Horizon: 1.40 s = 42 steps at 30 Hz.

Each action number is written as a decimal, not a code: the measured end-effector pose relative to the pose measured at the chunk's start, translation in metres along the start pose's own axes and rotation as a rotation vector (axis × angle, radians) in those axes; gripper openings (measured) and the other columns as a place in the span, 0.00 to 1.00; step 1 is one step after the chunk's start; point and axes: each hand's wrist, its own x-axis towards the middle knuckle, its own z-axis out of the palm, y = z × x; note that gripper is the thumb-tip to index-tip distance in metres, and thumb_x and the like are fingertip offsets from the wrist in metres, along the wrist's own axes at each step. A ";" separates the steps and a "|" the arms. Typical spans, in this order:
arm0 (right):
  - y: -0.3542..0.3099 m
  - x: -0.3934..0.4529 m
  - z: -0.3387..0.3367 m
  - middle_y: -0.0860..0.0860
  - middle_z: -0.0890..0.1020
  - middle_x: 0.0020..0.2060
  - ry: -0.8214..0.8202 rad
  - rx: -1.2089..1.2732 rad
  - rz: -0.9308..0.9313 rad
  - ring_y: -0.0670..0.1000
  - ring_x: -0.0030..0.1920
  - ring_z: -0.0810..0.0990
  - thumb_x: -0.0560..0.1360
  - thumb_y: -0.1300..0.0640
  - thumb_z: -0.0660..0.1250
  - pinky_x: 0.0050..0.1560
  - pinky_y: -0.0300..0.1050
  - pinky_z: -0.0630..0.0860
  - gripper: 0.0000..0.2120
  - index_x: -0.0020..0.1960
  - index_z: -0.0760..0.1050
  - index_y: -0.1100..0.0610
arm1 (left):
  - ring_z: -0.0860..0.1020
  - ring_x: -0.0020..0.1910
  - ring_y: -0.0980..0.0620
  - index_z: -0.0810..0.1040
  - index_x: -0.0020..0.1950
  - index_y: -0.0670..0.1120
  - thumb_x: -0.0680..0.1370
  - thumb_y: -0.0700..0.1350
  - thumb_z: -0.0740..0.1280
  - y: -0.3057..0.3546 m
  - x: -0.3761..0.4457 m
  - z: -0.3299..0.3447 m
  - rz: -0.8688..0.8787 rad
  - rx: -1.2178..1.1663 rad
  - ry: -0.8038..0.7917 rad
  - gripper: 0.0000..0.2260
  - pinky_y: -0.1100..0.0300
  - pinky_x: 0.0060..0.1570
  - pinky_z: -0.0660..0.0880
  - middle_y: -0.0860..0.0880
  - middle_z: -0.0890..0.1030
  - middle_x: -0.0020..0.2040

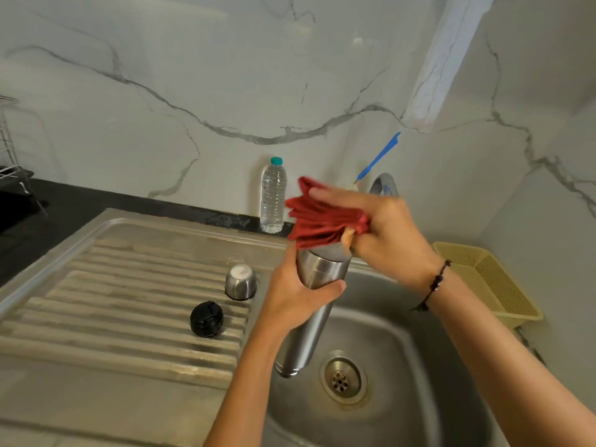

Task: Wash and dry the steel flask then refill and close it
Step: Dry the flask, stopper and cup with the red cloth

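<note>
Two hands were engaged over the stainless steel sink basin (396,333). The left hand (298,298) had its fingers curled round the upper body of the tall brushed-steel flask (314,304), held tilted above the basin near the drain (342,380). The right hand (380,230) pinched a bunched red cloth (322,221) against the flask's open mouth. A one-handed hold on a possibly wet steel body risked slippage into the basin, particularly under wiping pressure from above. The inverted steel cup lid (240,282) and the black round stopper (206,318) lay apart on the ribbed draining surface (129,304); either could be knocked. The clear plastic water bottle (273,196) stood behind.
</note>
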 end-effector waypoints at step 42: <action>0.028 -0.030 -0.007 0.49 0.72 0.66 -0.115 -0.132 0.133 0.47 0.70 0.65 0.68 0.72 0.59 0.70 0.38 0.60 0.31 0.67 0.71 0.51 | 0.75 0.49 0.69 0.67 0.54 0.65 0.61 0.46 0.81 0.019 0.001 0.010 0.155 0.159 0.144 0.31 0.76 0.44 0.69 0.62 0.78 0.48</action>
